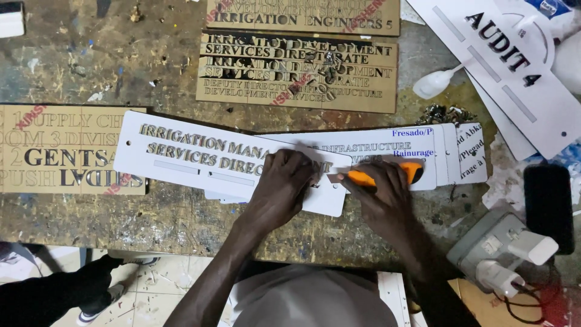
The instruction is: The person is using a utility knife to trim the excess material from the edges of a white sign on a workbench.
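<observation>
A long white sign plate (181, 158) with raised gold letters lies across the worn workbench (91, 218). My left hand (283, 184) presses flat on the plate's right end, fingers spread over the letters. My right hand (387, 197) grips an orange utility knife (378, 177), its blade tip pointing left at the plate's right edge, just beside my left fingers. Under the plate lie several more white plates (423, 154) with blue print.
Gold letter sheets lie at the left (60, 157) and at the back (296, 72). A white sign with black letters (502, 66) and a small glue bottle (434, 82) sit at the back right. A black phone (548, 206) and a power strip with plugs (505, 254) are at right.
</observation>
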